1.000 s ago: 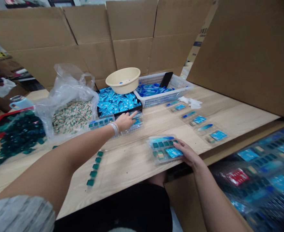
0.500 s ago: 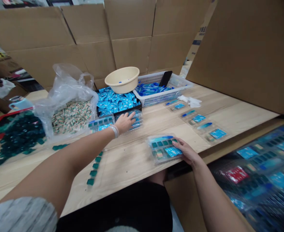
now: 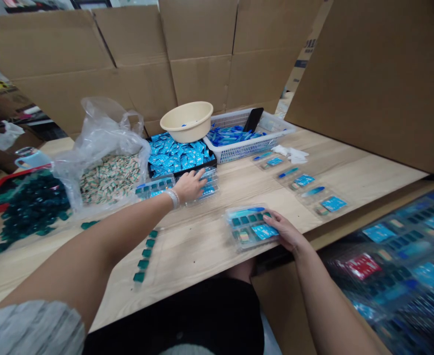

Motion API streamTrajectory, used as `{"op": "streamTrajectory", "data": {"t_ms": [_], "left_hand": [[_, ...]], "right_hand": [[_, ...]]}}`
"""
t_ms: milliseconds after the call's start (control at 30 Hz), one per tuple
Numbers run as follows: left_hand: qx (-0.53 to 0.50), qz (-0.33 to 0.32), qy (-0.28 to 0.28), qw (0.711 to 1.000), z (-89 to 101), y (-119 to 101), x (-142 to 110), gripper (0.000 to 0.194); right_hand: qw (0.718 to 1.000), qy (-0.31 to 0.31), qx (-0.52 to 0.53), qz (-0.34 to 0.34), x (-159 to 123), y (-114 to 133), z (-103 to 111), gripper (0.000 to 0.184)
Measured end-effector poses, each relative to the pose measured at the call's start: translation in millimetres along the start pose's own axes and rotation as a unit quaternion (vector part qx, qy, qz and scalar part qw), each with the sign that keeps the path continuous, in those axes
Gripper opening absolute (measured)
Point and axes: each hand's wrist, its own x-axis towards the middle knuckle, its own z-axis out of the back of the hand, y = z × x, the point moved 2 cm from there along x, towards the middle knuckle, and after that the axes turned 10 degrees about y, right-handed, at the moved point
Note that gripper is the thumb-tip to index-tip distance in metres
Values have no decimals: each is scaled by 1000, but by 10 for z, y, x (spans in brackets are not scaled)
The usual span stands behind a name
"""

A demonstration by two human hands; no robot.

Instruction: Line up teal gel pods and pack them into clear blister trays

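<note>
My left hand (image 3: 190, 186) reaches across the wooden table with its fingers apart, lying on a clear plastic tray (image 3: 211, 183) that shows blue inside. Left of it is another clear tray (image 3: 154, 187) with green pieces and a blue packet. Near the table's front edge my right hand (image 3: 283, 230) grips the right side of a clear compartment tray (image 3: 239, 235). That tray holds a blue stick-like item along the back, a row of dark green pieces, a blue packet and a small striped beige piece. My right thumb lies over its top edge.
Behind stand a box of blue packets (image 3: 178, 157), a cream basin (image 3: 187, 123) and a white basket (image 3: 235, 154) of blue items. Left are striped pieces (image 3: 109, 180) and a dark green heap (image 3: 34, 209). Several filled trays (image 3: 322, 199) lie right; more are stacked lower right.
My left hand and the clear tray under it have shifted very slightly. My right hand and its tray stay in place.
</note>
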Motion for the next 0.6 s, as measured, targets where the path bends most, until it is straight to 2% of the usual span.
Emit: {"op": "streamTrajectory", "data": {"t_ms": [233, 333, 433, 600], "left_hand": [[20, -21, -3, 1000, -17, 13, -8, 44], [27, -23, -4, 999, -25, 23, -4, 42], [28, -26, -2, 999, -27, 33, 1, 40], [29, -25, -4, 999, -22, 49, 4, 36]], "right_hand": [[999, -2, -46, 6, 18, 10, -7, 40], [993, -42, -105, 17, 73, 65, 46, 46], [980, -99, -171, 33, 156, 180, 154, 48], [940, -153, -302, 37, 280, 436, 381, 42]]}}
